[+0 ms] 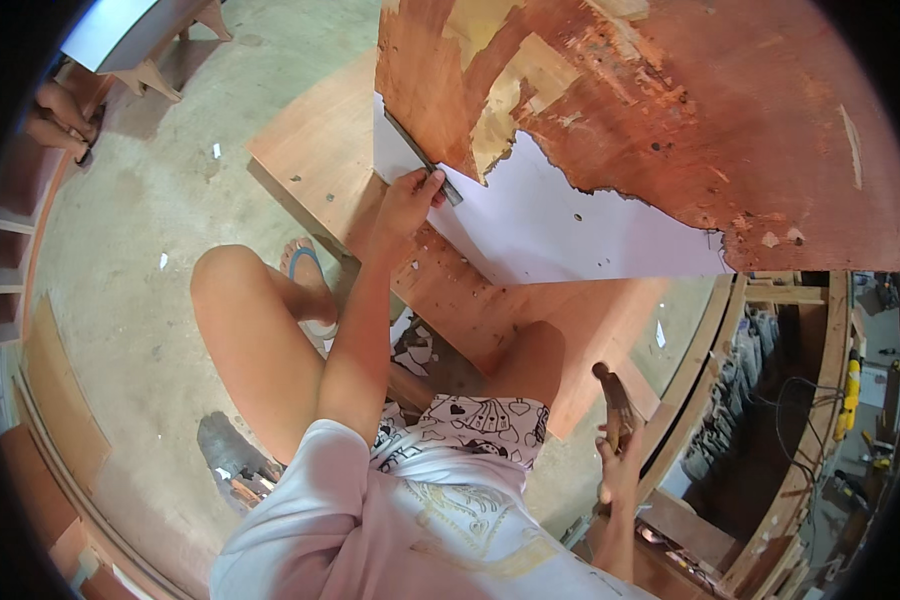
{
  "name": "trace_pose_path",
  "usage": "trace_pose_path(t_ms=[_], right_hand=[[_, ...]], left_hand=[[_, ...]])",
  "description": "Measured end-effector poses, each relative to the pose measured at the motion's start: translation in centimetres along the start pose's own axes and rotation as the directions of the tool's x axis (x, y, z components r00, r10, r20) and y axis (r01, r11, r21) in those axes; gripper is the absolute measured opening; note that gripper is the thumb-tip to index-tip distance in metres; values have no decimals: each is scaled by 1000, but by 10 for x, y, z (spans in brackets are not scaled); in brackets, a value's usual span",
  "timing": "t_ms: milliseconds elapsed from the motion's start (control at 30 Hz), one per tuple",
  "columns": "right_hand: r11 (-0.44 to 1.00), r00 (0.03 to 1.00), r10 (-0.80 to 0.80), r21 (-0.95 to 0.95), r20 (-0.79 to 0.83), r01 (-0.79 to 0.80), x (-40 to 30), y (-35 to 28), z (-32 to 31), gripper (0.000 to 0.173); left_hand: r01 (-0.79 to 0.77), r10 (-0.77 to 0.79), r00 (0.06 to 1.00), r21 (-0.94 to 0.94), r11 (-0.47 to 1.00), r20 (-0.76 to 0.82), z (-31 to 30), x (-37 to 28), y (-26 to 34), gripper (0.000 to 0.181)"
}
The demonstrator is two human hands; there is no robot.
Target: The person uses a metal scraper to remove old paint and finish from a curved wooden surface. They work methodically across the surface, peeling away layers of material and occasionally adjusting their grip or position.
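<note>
My left hand [412, 199] pinches a flat metal bar [421, 154] near its lower end. The bar lies across the pale surface of a large panel [562, 217], and its upper part runs along the ragged edge of a torn reddish-brown wood layer [690, 135]. A lighter wood patch [544, 71] shows through a gap in that layer. Off to the lower right, my right hand [619, 465] grips a hammer-like tool [613, 394], its dark rounded end pointing up and away from the panel. Beneath the panel is a broad plywood board [322, 157].
White broken chips [416, 349] lie on the floor between my legs. At right, a wooden frame [735, 300] stands beside cables [784, 405] and a yellow tool [851, 394]. A white-topped table [112, 30] and another person's legs [64, 112] are at upper left.
</note>
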State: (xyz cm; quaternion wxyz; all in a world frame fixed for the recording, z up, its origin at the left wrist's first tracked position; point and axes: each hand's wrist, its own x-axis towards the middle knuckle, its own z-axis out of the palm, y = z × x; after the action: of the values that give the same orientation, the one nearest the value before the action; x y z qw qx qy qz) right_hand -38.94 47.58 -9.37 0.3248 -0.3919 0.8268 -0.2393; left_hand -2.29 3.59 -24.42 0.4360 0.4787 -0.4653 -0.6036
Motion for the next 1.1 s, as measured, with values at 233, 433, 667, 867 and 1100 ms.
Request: trace_pose_path(t_ms=[233, 433, 667, 867, 1100], right_hand=[[762, 717, -365, -252, 594, 597, 75, -223, 89, 49], [204, 712, -493, -730, 499, 653, 138, -269, 156, 51], [5, 746, -389, -808, 541, 589, 158, -323, 171, 51], [-16, 719, -399, -788, 569, 615, 167, -316, 166, 47], [7, 718, -397, -780, 572, 626, 166, -321, 172, 45]], left_hand=[[-52, 46, 996, -94, 994, -73, -10, 4, -2, 31], [-56, 29, 995, -315, 948, -92, 2, 7, 8, 26], [-103, 65, 989, -308, 946, -132, -2, 5, -7, 28], [-101, 68, 989, -255, 962, -135, -3, 0, 10, 34], [-132, 92, 982, -247, 960, -165, -7, 3, 7, 34]])
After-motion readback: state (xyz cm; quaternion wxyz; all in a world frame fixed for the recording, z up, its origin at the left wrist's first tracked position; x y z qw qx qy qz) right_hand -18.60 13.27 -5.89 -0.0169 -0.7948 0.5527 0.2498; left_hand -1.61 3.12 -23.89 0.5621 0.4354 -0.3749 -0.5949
